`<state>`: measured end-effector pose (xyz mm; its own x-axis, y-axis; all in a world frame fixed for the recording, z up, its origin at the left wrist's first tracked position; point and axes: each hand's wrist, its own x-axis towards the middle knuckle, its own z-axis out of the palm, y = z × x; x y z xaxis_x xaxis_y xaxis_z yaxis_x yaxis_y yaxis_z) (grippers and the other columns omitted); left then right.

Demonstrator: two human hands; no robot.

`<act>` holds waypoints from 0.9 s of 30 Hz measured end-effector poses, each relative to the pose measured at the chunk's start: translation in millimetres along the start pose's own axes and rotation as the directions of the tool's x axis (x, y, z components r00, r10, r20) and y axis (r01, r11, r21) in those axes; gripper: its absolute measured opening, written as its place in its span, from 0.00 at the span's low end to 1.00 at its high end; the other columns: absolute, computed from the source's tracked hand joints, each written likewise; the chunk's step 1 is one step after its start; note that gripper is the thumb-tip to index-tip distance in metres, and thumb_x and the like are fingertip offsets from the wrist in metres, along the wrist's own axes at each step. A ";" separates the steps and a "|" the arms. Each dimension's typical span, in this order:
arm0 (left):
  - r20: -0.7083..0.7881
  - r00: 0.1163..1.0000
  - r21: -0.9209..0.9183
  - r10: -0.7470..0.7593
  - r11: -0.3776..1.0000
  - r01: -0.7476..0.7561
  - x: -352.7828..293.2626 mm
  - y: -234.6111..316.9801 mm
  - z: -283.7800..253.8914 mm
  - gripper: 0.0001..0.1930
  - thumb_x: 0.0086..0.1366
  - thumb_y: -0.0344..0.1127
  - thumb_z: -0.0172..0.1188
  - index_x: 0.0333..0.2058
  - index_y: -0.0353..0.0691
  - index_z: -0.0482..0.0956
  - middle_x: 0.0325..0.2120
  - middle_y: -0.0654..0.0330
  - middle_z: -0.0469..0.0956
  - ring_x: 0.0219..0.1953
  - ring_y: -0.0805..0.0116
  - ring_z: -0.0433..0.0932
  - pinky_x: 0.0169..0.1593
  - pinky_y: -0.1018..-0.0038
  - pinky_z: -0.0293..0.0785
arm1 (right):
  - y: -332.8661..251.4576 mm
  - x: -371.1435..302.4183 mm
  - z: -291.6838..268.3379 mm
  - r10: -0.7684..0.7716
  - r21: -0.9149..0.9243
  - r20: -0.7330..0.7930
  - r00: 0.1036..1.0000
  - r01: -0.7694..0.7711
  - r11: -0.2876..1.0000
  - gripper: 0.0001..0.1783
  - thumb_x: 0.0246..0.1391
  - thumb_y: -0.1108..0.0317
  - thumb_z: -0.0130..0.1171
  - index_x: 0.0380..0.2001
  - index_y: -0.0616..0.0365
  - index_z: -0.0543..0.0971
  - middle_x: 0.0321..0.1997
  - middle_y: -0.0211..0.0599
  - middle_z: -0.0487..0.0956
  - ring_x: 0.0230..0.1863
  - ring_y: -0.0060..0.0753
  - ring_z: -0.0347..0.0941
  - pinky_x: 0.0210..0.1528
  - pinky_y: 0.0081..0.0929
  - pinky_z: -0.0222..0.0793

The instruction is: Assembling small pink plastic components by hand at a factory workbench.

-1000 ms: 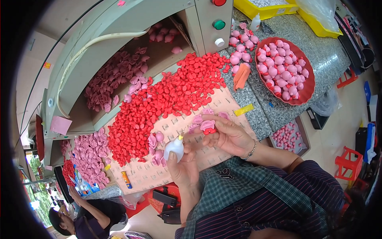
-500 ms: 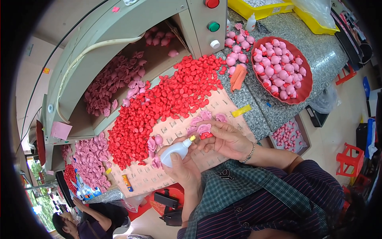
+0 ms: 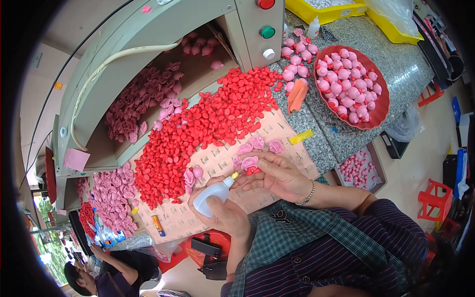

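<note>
My left hand is wrapped round a white squeeze bottle, tilted so its yellow tip points up and right. Between the fingertips of my right hand is a hollow pink plastic piece with a red part at its lower edge. The bottle's tip lies just left of the red part; whether they touch I cannot tell. Beyond my right fingers, a few pink pieces rest on the peach mat. Another pink piece lies beside a round pink part, past the bottle.
Red oval parts are heaped along the mat's far side, before a grey machine with pink pieces in its opening. A red bowl of pink balls stands right on the granite top. A person sits at lower left.
The bottle has drawn a little left and down, along with my left hand. In my right fingers, the pink piece has shifted slightly left and lower.
</note>
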<state>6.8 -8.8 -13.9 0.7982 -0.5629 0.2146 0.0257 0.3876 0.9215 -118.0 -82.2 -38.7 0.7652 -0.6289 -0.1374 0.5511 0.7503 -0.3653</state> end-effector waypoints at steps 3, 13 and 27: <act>-0.002 1.000 0.049 0.026 0.998 -0.026 -0.7 0.2 -0.9 0.22 0.67 0.48 0.58 0.45 0.37 0.62 0.34 0.45 0.77 0.38 0.57 0.78 0.47 0.63 0.74 | 1.8 -0.7 0.7 -0.006 0.007 0.008 1.000 0.006 1.000 0.21 0.70 0.64 0.44 0.62 0.60 0.66 0.53 0.51 0.76 0.54 0.47 0.76 0.58 0.42 0.74; 0.013 1.000 0.087 0.007 0.996 -0.008 -1.5 3.7 1.3 0.22 0.66 0.46 0.60 0.45 0.37 0.61 0.35 0.43 0.78 0.40 0.57 0.78 0.48 0.64 0.74 | 2.6 0.6 3.0 -0.004 -0.038 -0.004 1.000 0.004 0.999 0.21 0.70 0.66 0.44 0.62 0.62 0.66 0.54 0.49 0.75 0.54 0.47 0.76 0.58 0.40 0.74; 0.039 0.999 0.115 0.022 0.993 -0.026 -0.6 5.4 2.6 0.21 0.68 0.43 0.58 0.45 0.36 0.60 0.36 0.41 0.77 0.39 0.56 0.79 0.45 0.63 0.77 | 4.1 0.4 0.7 -0.002 -0.052 0.057 0.998 0.004 0.999 0.23 0.70 0.64 0.44 0.63 0.61 0.65 0.58 0.45 0.74 0.56 0.43 0.75 0.59 0.39 0.72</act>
<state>5.0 -8.3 -8.3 0.7744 -0.5825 0.2469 -0.0643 0.3157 0.9467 -115.2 -79.2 -39.7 0.7820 -0.6175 -0.0846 0.5363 0.7357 -0.4137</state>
